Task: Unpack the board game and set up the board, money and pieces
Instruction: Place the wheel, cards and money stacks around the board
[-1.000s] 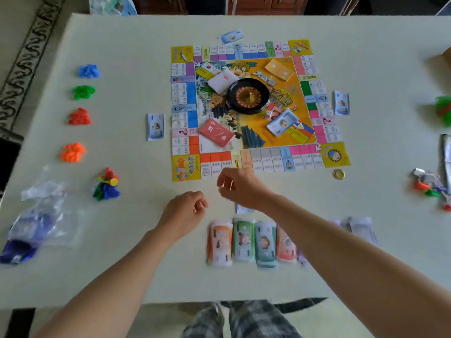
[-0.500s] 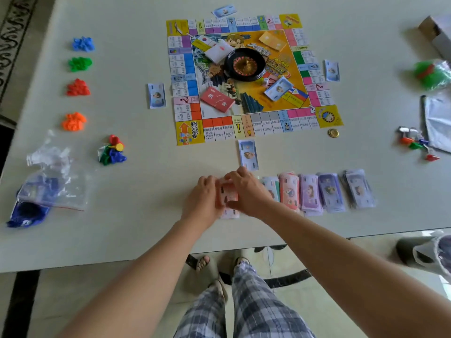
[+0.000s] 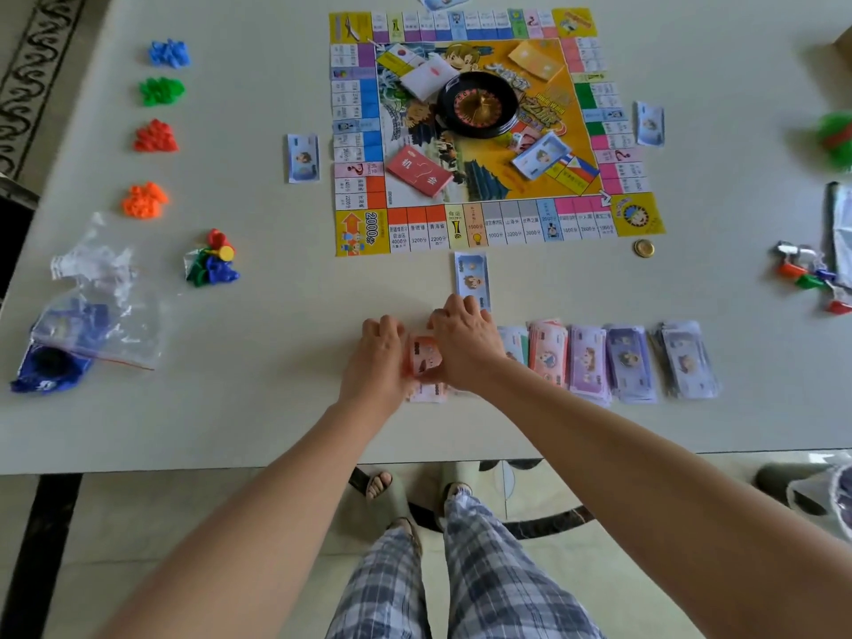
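Note:
The game board (image 3: 495, 226) lies open on the white table with a black roulette wheel (image 3: 477, 105) and card decks on it. Near the front edge runs a row of money stacks (image 3: 631, 362). At the row's left end both hands meet over an orange stack of notes (image 3: 424, 357). My left hand (image 3: 378, 352) grips its left side and my right hand (image 3: 463, 336) grips its right side, covering the neighbouring stacks. A single blue note (image 3: 471, 279) lies just below the board.
Blue (image 3: 168, 53), green (image 3: 161, 90), red (image 3: 156, 137) and orange (image 3: 145, 200) piece piles line the left. Mixed pawns (image 3: 213, 265), plastic bags (image 3: 99, 325), a gold coin (image 3: 643, 248) and loose pieces at the right (image 3: 807, 274) lie around. Blue notes (image 3: 303, 158) flank the board.
Both hands came back from the board's lower edge to the left end of the money row and closed on the orange stack. The view tilted down.

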